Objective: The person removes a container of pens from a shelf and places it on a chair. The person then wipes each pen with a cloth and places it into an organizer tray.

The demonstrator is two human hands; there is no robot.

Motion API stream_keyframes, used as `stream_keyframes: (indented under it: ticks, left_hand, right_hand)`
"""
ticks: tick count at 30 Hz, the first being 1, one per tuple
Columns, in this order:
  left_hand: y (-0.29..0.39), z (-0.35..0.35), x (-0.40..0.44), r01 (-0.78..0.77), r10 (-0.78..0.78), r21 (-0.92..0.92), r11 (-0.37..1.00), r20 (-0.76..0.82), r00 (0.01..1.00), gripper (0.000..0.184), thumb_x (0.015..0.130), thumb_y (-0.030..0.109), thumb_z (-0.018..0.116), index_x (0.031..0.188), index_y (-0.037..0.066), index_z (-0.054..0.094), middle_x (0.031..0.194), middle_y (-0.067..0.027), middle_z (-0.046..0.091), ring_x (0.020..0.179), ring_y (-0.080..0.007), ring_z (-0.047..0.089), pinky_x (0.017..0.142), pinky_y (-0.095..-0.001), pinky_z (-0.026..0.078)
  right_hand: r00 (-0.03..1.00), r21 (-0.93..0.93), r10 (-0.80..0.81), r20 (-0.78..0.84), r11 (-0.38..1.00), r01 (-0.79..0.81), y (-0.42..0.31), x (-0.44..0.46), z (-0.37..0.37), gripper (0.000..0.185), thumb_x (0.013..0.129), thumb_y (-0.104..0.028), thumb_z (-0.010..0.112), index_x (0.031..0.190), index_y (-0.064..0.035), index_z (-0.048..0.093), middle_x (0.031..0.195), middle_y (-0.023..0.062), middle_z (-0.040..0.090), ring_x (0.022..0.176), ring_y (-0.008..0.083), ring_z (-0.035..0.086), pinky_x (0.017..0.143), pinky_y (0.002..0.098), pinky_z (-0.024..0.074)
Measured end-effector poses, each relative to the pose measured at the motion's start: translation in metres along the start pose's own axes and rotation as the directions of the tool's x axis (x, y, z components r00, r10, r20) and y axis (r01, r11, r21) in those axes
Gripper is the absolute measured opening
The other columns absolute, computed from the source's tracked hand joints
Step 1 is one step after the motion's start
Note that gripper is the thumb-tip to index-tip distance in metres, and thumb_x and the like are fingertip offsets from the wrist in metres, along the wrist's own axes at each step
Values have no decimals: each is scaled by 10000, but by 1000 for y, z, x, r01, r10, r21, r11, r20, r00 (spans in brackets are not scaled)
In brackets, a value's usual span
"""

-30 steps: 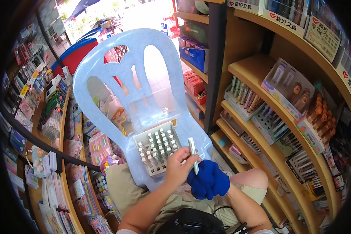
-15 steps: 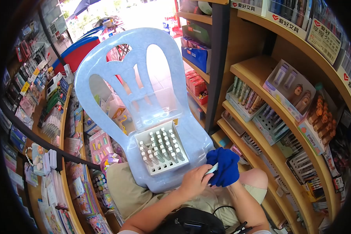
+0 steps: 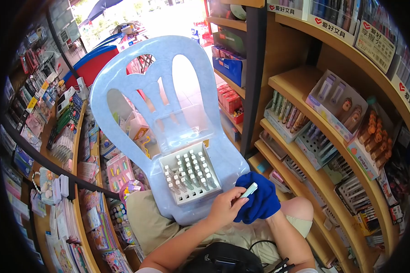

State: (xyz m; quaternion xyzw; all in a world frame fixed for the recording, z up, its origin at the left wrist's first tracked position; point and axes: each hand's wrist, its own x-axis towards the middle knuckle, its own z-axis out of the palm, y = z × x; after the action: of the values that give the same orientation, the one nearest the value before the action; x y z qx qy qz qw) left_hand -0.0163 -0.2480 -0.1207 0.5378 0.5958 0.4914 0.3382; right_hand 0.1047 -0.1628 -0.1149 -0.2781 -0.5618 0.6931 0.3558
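Note:
My left hand (image 3: 228,204) pinches a pale, white-capped pen (image 3: 249,189) at its lower end, the pen tilted up to the right. Against the pen lies a bunched blue cloth (image 3: 263,200) that covers my right hand, whose fingers are hidden under it. Left of my hands, a white box (image 3: 199,196) stands on the seat of the light blue plastic chair (image 3: 187,214). Several white-capped pens (image 3: 192,170) stand upright in it, with a few vacant square holes along its near edge. A clear plastic lid (image 3: 182,127) leans behind the box.
Curved wooden shelves (image 3: 289,82) with boxes of pens rise on the right. On the left are racks of stationery and booklets (image 3: 61,218) behind a black rail (image 3: 50,167). My knees are on both sides of the chair's front edge.
The pen and cloth have moved right and away from the box since the first frame. The pen, then nearly upright, now tilts. Since the middle frame, more of its capped end shows.

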Motion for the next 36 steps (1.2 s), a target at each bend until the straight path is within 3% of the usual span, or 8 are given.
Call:
stream_keyframes:
  ticks: [5,13,17,21,25,27,32,36]
  left_hand:
    - [4,0,1,-32,32,36,999,-12,999,171,809,56,620,971,13,585,637,19,510,549,-40,430,494,-201,363]
    - [18,-9,10,-1,6,87,996,-53,999,202,789,69,643,976,10,594,627,30,513,541,-36,440,491,-197,364]
    - [43,-51,55,-85,117,179,980,-176,977,239,790,153,635,992,28,599,627,-49,565,531,-111,516,506,-266,421]
    - [28,-130,119,5,86,436,900,-190,978,249,776,176,642,1005,83,618,707,-91,608,627,-184,585,586,-307,463]
    - [-44,-191,148,244,-201,727,642,-147,969,227,758,163,637,969,80,651,900,-168,639,849,-257,616,755,-336,467]
    - [-66,-204,151,249,-282,692,678,-68,957,210,755,156,629,946,75,660,900,-168,641,848,-254,615,758,-331,467]
    - [-68,-202,161,253,-434,776,577,29,900,208,791,101,589,980,50,659,875,-168,649,758,-243,607,714,-333,466]
    - [-32,-179,133,30,-15,775,631,-27,1000,154,789,112,579,906,32,638,861,-154,626,810,-306,573,740,-366,448]
  right_hand:
    - [961,-441,-270,58,857,268,-15,-3,-1,153,823,-161,559,881,-21,582,789,50,583,718,140,558,646,243,445]
    - [972,-418,-209,111,877,237,-4,1,2,142,821,-147,545,866,-16,577,786,56,581,684,156,559,603,259,439]
    - [965,181,180,188,960,-214,13,-10,6,149,839,-138,528,894,-5,567,811,64,592,690,161,566,615,260,457]
    - [960,-109,169,222,983,-148,-18,-8,3,199,876,-165,485,941,20,522,804,95,578,690,174,562,604,278,463]
    - [909,568,168,381,733,-374,11,-1,-2,193,831,-127,554,955,22,561,822,74,599,698,147,575,627,254,475]
    - [949,564,137,283,777,-280,3,-3,2,197,852,-129,516,940,43,554,812,83,595,682,154,569,617,260,472]
    - [943,-89,286,168,957,-275,-13,2,2,228,884,-133,464,944,76,535,827,105,590,701,168,564,621,271,471]
    - [953,548,129,274,793,-265,15,1,-9,217,868,-127,496,948,69,542,848,102,594,731,157,563,631,268,470]
